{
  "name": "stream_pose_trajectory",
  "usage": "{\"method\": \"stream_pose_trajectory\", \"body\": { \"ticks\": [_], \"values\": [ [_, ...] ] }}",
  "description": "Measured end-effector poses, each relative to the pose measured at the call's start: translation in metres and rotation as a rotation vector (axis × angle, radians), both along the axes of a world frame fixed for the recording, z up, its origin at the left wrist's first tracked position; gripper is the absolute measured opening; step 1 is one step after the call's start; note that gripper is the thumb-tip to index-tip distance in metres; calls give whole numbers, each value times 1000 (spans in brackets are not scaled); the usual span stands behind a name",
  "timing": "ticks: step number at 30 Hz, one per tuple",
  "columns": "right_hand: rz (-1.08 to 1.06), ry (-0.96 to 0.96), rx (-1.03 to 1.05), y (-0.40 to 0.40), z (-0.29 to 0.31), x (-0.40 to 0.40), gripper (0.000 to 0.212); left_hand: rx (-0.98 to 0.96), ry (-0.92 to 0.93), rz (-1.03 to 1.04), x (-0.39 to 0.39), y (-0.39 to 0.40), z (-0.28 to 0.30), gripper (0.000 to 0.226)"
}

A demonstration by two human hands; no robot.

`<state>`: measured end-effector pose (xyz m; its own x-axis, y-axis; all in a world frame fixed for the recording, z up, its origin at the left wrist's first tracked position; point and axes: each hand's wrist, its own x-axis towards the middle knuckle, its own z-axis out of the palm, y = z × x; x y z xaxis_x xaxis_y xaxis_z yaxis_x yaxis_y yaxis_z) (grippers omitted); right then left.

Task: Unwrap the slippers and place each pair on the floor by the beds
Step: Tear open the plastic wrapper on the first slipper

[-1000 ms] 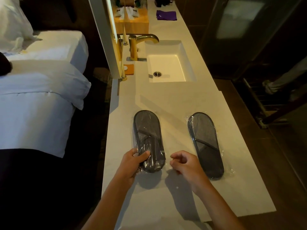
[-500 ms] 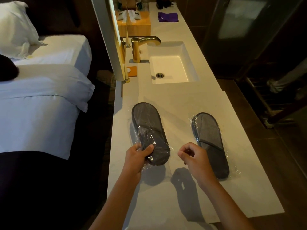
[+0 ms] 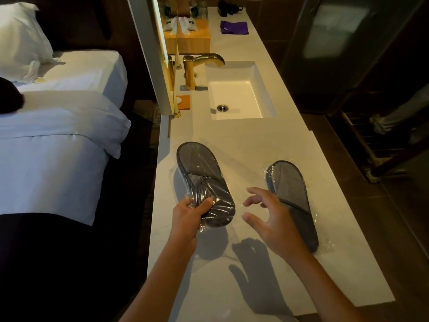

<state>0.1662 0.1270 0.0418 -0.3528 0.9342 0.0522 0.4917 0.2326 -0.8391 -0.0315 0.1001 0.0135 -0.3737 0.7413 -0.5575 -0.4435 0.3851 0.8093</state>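
Two grey slipper packs in clear plastic are over the white counter (image 3: 255,287). My left hand (image 3: 188,219) grips the near end of the left wrapped slippers (image 3: 202,177), lifted off the counter and tilted, with its shadow below. The right wrapped slippers (image 3: 290,196) lie flat on the counter. My right hand (image 3: 269,217) hovers between the two packs with fingers spread, holding nothing, partly covering the right pack's near edge.
A sink (image 3: 236,98) with a gold faucet (image 3: 199,66) lies farther along the counter, beyond it a wooden box (image 3: 188,40) and a purple cloth (image 3: 234,27). A white bed (image 3: 53,140) stands to the left across a dark floor gap. Dark floor (image 3: 383,217) runs on the right.
My left hand has raised the left pack's near end off the counter. My right hand went from curled to spread fingers.
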Motion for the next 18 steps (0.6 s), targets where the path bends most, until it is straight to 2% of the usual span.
{"method": "stream_pose_trajectory", "body": {
  "ticks": [4, 6, 8, 11, 18],
  "values": [
    [261, -356, 148, 8, 1, -13, 36, 7, 51, -23, 5, 1, 1, 22],
    [317, -424, 161, 9, -3, -20, 26, 8, 65, -23, 7, 0, 2, 21],
    [353, -417, 215, 9, -7, -24, 15, -3, 68, -14, 6, 0, 3, 18],
    [408, -380, 265, 6, -12, -23, 7, -35, 13, 23, 2, -1, 3, 15],
    [404, -341, 301, -4, -13, -14, 16, -91, -92, 59, -3, -1, -5, 20]
  ]
}}
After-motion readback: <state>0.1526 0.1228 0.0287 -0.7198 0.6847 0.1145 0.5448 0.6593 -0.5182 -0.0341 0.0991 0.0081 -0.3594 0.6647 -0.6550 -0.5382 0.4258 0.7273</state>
